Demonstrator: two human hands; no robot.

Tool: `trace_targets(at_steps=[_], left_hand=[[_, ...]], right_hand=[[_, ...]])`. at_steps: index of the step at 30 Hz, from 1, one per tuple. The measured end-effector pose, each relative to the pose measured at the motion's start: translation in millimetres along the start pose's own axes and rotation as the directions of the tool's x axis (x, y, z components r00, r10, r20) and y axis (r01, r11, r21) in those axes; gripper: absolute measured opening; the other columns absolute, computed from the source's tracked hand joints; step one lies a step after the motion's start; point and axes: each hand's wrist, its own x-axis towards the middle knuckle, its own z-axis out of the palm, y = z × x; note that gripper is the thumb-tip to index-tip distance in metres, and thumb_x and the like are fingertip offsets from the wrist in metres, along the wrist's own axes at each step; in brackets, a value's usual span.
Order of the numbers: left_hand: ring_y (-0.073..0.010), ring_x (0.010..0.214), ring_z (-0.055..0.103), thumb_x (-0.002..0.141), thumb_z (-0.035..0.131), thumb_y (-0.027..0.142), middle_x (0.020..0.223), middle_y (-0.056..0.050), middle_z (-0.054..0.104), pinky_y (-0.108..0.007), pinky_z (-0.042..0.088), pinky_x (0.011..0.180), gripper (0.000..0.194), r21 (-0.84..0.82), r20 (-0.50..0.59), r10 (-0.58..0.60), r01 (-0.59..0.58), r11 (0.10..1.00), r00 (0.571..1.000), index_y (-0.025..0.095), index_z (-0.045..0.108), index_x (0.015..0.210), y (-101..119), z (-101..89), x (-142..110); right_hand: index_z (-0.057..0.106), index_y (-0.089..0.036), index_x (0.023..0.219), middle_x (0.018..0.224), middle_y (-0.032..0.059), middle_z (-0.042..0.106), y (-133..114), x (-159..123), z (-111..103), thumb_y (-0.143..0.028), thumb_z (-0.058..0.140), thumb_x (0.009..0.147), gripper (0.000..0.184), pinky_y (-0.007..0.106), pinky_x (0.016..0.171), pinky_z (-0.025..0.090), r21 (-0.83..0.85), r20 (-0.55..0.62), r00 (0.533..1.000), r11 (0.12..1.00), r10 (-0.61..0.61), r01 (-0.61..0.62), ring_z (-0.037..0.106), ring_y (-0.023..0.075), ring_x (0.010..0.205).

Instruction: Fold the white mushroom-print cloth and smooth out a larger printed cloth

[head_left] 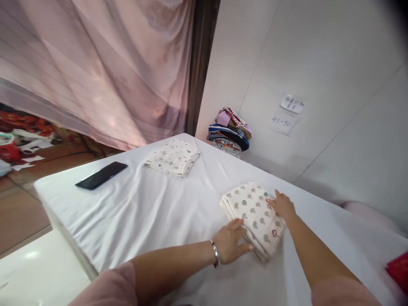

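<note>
A folded cream cloth [255,212] with a print of grey mushroom-like shapes and a few coloured ones lies on the white-covered table. At its near left edge is my left hand [232,242], fingers spread and touching the fold, a silver bracelet on the wrist. My right hand [283,206] rests at the cloth's right edge, its fingertips on top and its fingers apart. Farther back on the table sits a second folded white cloth [174,157] with a small dark print, away from both hands.
A black phone-like slab [102,175] lies on the table [134,212] at the left. Folded clothes [229,129] are stacked beyond the far edge, by a white wall with paper notes [281,123]. A pink curtain [127,63] hangs behind. Something red [398,272] shows at the right.
</note>
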Motion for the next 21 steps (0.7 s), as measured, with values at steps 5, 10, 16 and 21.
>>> trace_targets(at_steps=[5, 10, 16, 21], left_hand=[[-0.0165, 0.113, 0.048, 0.081, 0.050, 0.031, 0.119, -0.005, 0.056, -0.029, 0.037, 0.100, 0.029, -0.106, -0.237, -0.005, -0.020, 0.994, 0.971, 0.021, 0.060, 0.106, -23.2, -6.4, 12.0], [-0.0168, 0.093, 0.057, 0.077, 0.052, 0.024, 0.102, -0.005, 0.060, -0.031, 0.046, 0.085, 0.026, -0.172, -0.439, -0.309, 0.259, 0.951, 0.844, 0.019, 0.059, 0.102, -73.4, -35.2, 31.4], [-0.0157, 0.082, 0.058, 0.074, 0.058, 0.036, 0.094, -0.004, 0.060, -0.026, 0.045, 0.074, 0.027, -0.184, -0.362, -0.425, 0.384, 0.905, 0.829, 0.019, 0.062, 0.094, -80.9, -42.0, 45.8], [-0.0148, 0.080, 0.055, 0.074, 0.056, 0.031, 0.087, -0.003, 0.058, -0.025, 0.042, 0.070, 0.014, -0.139, -0.364, -0.404, 0.380, 0.915, 0.839, 0.019, 0.062, 0.077, -76.4, -39.3, 59.8]], right_hand=[[0.055, -0.016, 0.115, 0.120, 0.0099, 0.055, -35.5, -12.3, -3.3, -0.031, 0.044, 0.081, 0.039, 0.035, 0.091, 0.040, 0.308, -0.102, 0.983, 0.935, -0.154, 0.178, 0.053, 0.0223, 0.104], [0.062, -0.022, 0.100, 0.105, 0.0046, 0.062, -82.3, -76.8, -2.4, -0.034, 0.045, 0.081, 0.028, 0.031, 0.079, 0.045, 0.524, -0.086, 0.937, 0.785, -0.338, 0.331, 0.055, 0.0193, 0.097], [0.059, -0.023, 0.103, 0.102, 0.0053, 0.059, -92.3, -126.5, -9.2, -0.029, 0.046, 0.082, 0.025, 0.034, 0.083, 0.042, 0.357, -0.141, 0.896, 0.822, -0.422, 0.443, 0.053, 0.0204, 0.096], [0.058, -0.022, 0.104, 0.095, 0.0060, 0.058, -76.9, -136.2, -0.9, -0.025, 0.043, 0.084, 0.025, 0.034, 0.075, 0.044, 0.214, -0.141, 0.898, 0.873, -0.417, 0.439, 0.054, 0.0205, 0.089]])
